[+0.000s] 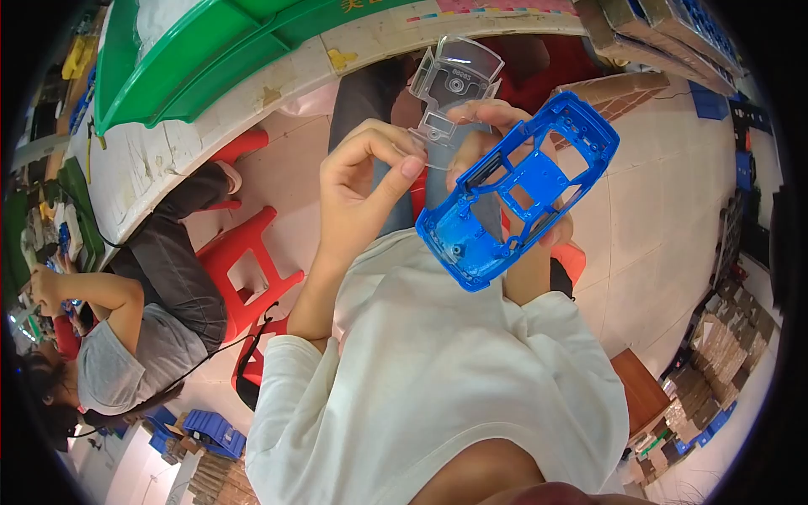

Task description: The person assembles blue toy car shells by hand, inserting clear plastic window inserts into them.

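A blue plastic toy car body shell (539, 178) is tilted in front of my chest, its hollow inside facing up. My right hand (480, 139) holds it from behind, and the shell hides part of the fingers. Between thumb and fingers, my left hand (370, 168) pinches the lower end of a clear plastic window piece (457, 84). This see-through part stands just beyond the shell's left side, apart from the shell's cabin openings. Fingertips of my right hand also lie close to the clear piece; whether they touch it, I cannot tell.
A green plastic bin (210, 63) stands on the worn white table (160, 160) ahead and left. At left, a co-worker (135, 353) sits near a red stool (248, 261). Cardboard boxes (656, 38) stand at upper right, and stacked cartons (715, 353) line the right side.
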Tool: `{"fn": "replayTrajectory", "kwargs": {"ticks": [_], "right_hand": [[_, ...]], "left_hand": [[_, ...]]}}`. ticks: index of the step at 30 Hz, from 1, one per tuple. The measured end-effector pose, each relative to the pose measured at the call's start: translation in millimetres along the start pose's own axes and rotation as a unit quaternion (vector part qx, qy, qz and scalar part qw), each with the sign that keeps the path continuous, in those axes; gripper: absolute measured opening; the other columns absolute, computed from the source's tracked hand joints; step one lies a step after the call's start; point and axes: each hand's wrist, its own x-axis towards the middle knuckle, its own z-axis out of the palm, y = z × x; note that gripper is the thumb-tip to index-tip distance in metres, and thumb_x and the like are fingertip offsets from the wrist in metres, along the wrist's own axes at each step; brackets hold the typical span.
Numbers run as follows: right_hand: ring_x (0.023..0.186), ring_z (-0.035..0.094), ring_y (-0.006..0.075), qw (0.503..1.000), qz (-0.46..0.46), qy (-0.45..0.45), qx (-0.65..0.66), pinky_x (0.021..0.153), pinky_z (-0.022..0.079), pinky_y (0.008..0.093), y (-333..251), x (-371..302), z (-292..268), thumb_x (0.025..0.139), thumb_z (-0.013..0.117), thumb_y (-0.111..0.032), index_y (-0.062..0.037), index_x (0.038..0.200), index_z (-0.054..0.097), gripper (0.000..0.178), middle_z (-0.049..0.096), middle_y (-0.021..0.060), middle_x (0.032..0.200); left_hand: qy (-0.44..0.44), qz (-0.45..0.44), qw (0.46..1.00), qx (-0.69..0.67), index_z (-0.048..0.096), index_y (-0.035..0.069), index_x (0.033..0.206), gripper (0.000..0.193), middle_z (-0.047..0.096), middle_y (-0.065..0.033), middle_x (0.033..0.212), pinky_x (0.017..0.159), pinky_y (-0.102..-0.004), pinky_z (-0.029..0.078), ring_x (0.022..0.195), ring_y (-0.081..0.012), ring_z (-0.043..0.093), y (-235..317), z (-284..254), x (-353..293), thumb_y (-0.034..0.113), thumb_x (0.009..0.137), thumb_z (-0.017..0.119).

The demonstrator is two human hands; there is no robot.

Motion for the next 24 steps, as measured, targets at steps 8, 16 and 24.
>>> {"fn": "replayTrajectory", "kwargs": {"ticks": [8, 16, 24], "right_hand": [[0.08, 0.053, 0.0172, 0.998, 0.036, -0.059, 0.006, 0.066, 0.044, 0.0237, -1.8, -5.3, -2.9, 0.05, 0.072, -0.04, 0.0102, 0.115, 0.036, 0.09, 0.043, 0.0246, 0.115], [0.095, 0.049, 0.0304, 0.994, 0.037, -0.092, -0.055, 0.074, 0.045, 0.0334, -2.4, -5.9, -2.2, 0.057, 0.07, -0.03, 0.0019, 0.104, 0.045, 0.062, 0.043, 0.027, 0.113], [0.104, 0.048, 0.0288, 0.836, -0.145, 0.053, -0.527, 0.083, 0.044, 0.0372, -2.1, -0.8, -19.9, 0.058, 0.075, -0.012, -0.003, 0.114, 0.036, 0.068, 0.045, 0.0188, 0.112]], "left_hand": [[-0.078, -0.044, 0.994, -0.064, 0.051, -0.003, 0.098, 0.049, 0.055, -0.0068, 0.089, 0.075, -0.0243, 0.031, 0.085, -0.0128, 0.047, 11.0, -21.9, 35.2, 0.039, 0.084, 0.029], [-0.156, -0.128, 0.978, -0.046, 0.051, 0.001, 0.099, 0.025, 0.054, -0.0022, 0.082, 0.068, -0.0187, 0.038, 0.077, -0.0086, 0.051, 36.2, -22.1, 57.3, 0.012, 0.077, 0.052], [0.163, 0.189, 0.953, 0.17, 0.044, 0.001, 0.085, 0.019, 0.057, -0.0102, 0.08, 0.072, -0.0242, 0.04, 0.075, -0.0141, 0.054, 49.0, -9.3, 34.6, -0.006, 0.07, 0.054]]}}
